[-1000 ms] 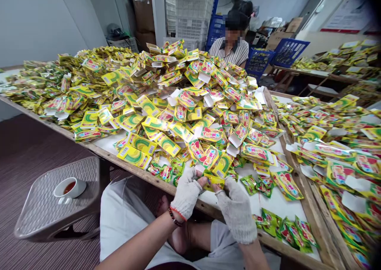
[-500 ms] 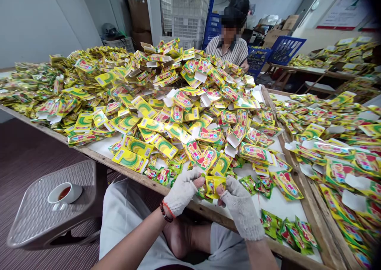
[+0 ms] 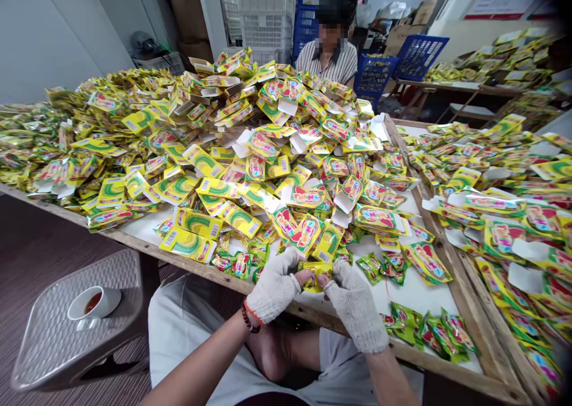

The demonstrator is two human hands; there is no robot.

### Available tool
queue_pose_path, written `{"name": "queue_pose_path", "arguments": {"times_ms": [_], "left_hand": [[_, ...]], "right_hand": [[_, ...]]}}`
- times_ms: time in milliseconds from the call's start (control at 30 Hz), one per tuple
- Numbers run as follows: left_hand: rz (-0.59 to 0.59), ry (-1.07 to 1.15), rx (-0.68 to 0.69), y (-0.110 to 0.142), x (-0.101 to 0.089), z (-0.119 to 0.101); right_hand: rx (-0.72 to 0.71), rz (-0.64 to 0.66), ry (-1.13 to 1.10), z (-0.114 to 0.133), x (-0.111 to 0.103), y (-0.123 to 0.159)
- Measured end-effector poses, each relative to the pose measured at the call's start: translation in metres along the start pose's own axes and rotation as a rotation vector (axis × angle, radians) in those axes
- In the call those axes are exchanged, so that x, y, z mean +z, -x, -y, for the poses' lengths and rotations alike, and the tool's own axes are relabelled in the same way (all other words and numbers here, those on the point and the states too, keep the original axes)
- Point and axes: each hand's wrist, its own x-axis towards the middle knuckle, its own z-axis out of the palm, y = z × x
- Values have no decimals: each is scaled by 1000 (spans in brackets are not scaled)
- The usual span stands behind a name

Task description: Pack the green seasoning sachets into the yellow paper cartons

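Note:
Both my hands wear whitish knit gloves with bare fingertips. My left hand pinches the left side of a small yellow candy packet between thumb and fingers. At the packet's right side, my right hand grips it the same way, the two thumbs close together on its front. The fingers behind it are hidden. Just beyond the hands lie printed yellow boxes and small green candy packets. More green packets rest on the white tabletop to the right of my right hand.
A large heap of yellow boxes covers the wood-edged table, with a wooden divider at right and more boxes past it. A stool holding a cup of brown liquid stands at left. Another person sits behind the heap.
My thumbs have come closer together on the yellow packet, which now looks lower and more covered by fingers. The green packet beside my left thumb is hidden now. The view has shifted slightly.

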Motion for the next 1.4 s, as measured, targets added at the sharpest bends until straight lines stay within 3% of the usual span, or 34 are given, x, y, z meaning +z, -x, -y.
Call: {"name": "queue_pose_path", "arguments": {"times_ms": [67, 233, 300, 400, 500, 600, 667, 767, 833, 967, 1067, 1200, 1300, 1400], "left_hand": [[27, -121, 30, -1, -4, -2], [161, -394, 146, -12, -18, -12], [169, -537, 256, -26, -30, -18], [151, -953, 492, -55, -47, -26], [342, -1224, 724, -85, -53, -28], [556, -1273, 864, -103, -51, -30], [594, -1247, 898, -106, -49, -38], [551, -1255, 850, -96, -48, -54], [495, -1301, 758, -80, -46, -60], [322, -1259, 545, -43, -35, -47], [239, -1170, 429, -25, -26, -26], [172, -1119, 301, -16, -20, -12], [219, -1106, 329, -12, -19, -9], [214, -1102, 358, -7, -16, -5]], "right_hand": [[-45, -23, -20, -4, 2, 0], [-5, 109, -126, -17, -3, 3], [51, 74, -158, -22, -8, 5], [98, -15, -172, -27, -15, 8], [109, -78, -183, -29, -19, 10], [141, -92, -221, -28, -19, 10], [156, -110, -246, -25, -20, 10], [172, -166, -320, -20, -21, 12], [189, -281, -384, -15, -20, 15], [181, -478, -414, -8, -17, 17], [110, -392, -271, -4, -18, 13], [48, -132, -104, 1, -26, 5], [-32, 32, -20, 7, -32, -1], [-70, 88, 58, 12, -32, -6]]}}
